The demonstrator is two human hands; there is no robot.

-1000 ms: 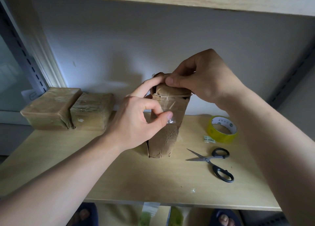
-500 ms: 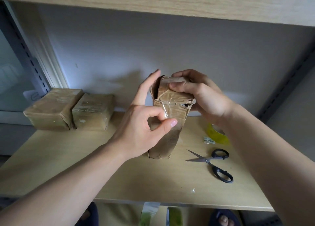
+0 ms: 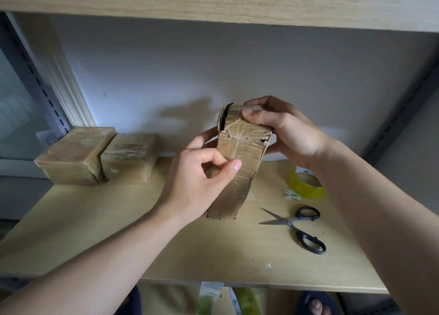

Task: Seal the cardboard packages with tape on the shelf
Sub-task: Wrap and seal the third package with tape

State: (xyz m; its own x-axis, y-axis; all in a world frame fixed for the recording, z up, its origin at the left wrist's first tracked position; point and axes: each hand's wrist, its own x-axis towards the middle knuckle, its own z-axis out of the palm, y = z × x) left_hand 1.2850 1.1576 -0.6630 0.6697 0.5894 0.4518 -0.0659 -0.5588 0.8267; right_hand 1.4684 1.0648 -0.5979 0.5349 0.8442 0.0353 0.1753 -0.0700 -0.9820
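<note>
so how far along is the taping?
Two taped cardboard packages lie flat at the shelf's back left; they look done. A third package stands on end: right hand grips its top, left hand presses tape on its front. A top edge gapes, so sealing remains. Yellow tape roll and scissors lie at the right.

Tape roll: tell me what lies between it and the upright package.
Nothing on the shelf lies between the tape roll and the upright package. Only the right hand, gripping the package's top, has its forearm crossing above the roll.
</note>
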